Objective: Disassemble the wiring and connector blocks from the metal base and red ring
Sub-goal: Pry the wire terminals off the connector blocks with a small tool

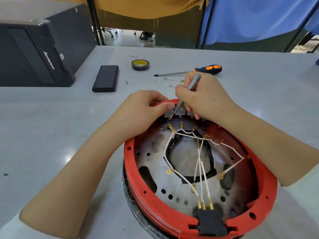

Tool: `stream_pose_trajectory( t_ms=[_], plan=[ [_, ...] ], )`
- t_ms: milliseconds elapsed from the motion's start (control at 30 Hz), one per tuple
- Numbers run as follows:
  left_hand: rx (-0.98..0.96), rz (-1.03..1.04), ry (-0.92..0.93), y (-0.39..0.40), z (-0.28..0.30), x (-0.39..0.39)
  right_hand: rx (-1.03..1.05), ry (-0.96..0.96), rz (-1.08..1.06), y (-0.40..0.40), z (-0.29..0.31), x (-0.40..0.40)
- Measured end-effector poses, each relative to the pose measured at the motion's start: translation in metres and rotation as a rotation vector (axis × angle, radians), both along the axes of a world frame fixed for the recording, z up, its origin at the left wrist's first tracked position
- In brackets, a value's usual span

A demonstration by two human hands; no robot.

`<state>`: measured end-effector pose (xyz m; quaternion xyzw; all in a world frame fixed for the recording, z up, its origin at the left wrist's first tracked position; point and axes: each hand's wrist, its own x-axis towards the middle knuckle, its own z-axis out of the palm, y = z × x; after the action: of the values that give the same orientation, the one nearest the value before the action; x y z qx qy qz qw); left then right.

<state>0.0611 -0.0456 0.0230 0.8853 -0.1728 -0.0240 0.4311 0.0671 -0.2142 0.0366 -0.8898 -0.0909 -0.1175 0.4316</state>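
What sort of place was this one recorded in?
Probably a workshop or lab workbench: a grey table holding an orange-and-black-handled screwdriver, a roll of black tape and a black Lenovo computer case, with blue and mustard cloth partitions behind.

We seem to be in a workshop or lab: our grey surface (241,59) carries a black-and-orange-handled screwdriver (208,69), a roll of dark tape with a yellow core (140,65) and a black Lenovo computer case (34,54), with blue (250,19) and mustard fabric partitions (146,6) behind.
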Motion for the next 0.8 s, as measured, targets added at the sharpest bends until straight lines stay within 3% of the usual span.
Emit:
stream_pose_trajectory(
  t_ms=[367,467,567,633,800],
  plan=[
    [-0.004,-0.005,0.026,0.001,0.002,-0.002,0.153,0.041,0.087,-0.005,0.023,-0.01],
    [-0.014,-0.003,0.041,0.001,0.002,-0.003,0.158,0.034,0.262,-0.013,0.042,-0.021],
    [-0.021,-0.005,0.049,0.001,0.001,-0.003,0.101,0.174,0.432,-0.023,0.042,-0.039],
    [-0.024,0.001,0.05,0.001,0.001,-0.003,0.037,0.2,0.381,-0.024,0.025,-0.05],
    [-0.046,0.001,0.062,0.002,0.001,-0.004,-0.127,0.053,0.173,-0.027,-0.006,-0.062]
  ],
)
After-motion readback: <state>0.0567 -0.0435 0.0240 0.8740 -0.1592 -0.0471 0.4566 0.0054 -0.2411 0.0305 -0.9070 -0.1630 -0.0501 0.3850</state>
